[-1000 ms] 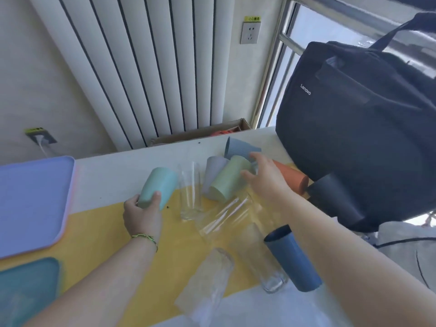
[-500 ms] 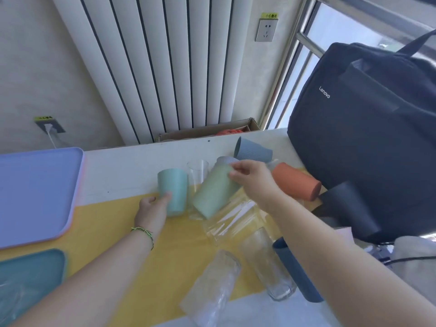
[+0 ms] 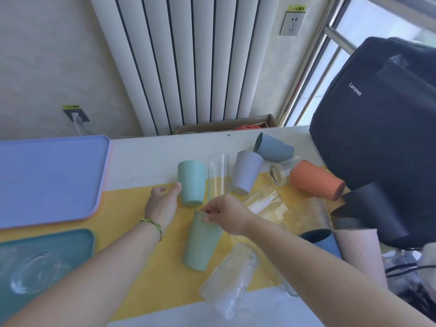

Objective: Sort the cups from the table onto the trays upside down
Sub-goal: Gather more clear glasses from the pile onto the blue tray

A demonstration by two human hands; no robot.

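- Cups point(image 3: 246, 172) are lying unsorted on the white table point(image 3: 146, 161); the teal plastic tray point(image 3: 70, 241) is holding clear glassware point(image 3: 30, 272) (a start).
- Left hand point(image 3: 162, 204), fingers relaxed, is touching the smooth mint cup point(image 3: 191, 182).
- Right hand point(image 3: 224, 213) is pinching the ribbed green cup point(image 3: 203, 241) by its rim.

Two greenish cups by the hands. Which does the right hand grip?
The ribbed sage-green cup, pinched at its rim by the right hand. The smooth teal cup stands beside the left hand.
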